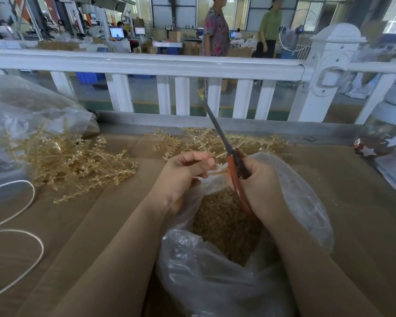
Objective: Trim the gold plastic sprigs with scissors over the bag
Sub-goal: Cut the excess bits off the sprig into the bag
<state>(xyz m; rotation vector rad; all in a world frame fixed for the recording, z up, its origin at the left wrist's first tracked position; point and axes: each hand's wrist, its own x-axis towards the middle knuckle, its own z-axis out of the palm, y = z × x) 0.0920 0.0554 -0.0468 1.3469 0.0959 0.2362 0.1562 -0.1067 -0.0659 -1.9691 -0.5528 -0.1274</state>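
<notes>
Over the open bag [306, 202], the left hand [181, 177] pinches a gold sprig [217, 169] between thumb and curled fingers, just beside the scissors [232, 161]. The right hand [261, 181] grips the scissors' red handles, with the blades pressed together and pointing up and away toward the fence [146, 65]. Gold trimmings [224, 223] fill the bottom of the bag below both hands. More sprigs lie in a pile [73, 161] to the left and in a smaller heap [215, 140] beyond the hands, all on brown cardboard [101, 225]. A second clear bag [21, 115] sits at far left, touching the pile, with a white cord [16, 225] looped nearby. Two people [238, 28] stand behind the fence.
</notes>
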